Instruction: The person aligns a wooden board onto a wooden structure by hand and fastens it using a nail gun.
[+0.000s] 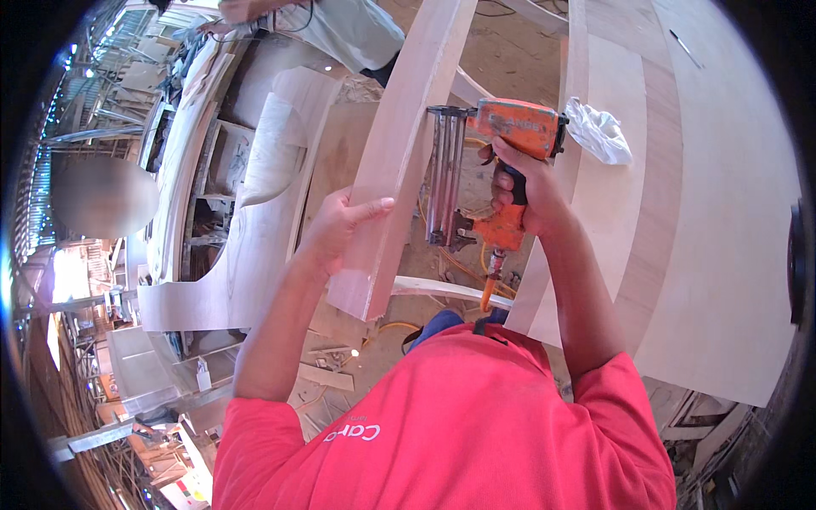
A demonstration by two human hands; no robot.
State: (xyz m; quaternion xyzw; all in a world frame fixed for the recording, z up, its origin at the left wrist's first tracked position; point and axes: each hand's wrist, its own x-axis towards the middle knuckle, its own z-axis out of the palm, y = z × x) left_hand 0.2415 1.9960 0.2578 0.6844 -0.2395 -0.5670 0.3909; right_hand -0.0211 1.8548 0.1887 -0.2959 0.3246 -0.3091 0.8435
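My right hand [525, 185] is wrapped round the black grip of an orange pneumatic nail gun [514, 127]. Its silver magazine [445, 178] stands along the right edge of a long wooden board [398, 157], with the nose at the board's edge; whether they touch I cannot tell. An orange air hose [487, 296] hangs from the base of the handle. My left hand [344, 225] grips the board near its lower end, the thumb lying across its face and the fingers hidden behind the left edge.
On the right lies a wide pale wooden panel [714, 212] bearing a crumpled white bag [598, 132] and a pen [687, 49]. A curved panel [217, 285] stands to the left. Another person [344, 34] is at the top. Wood scraps [327, 374] and hoses litter the floor.
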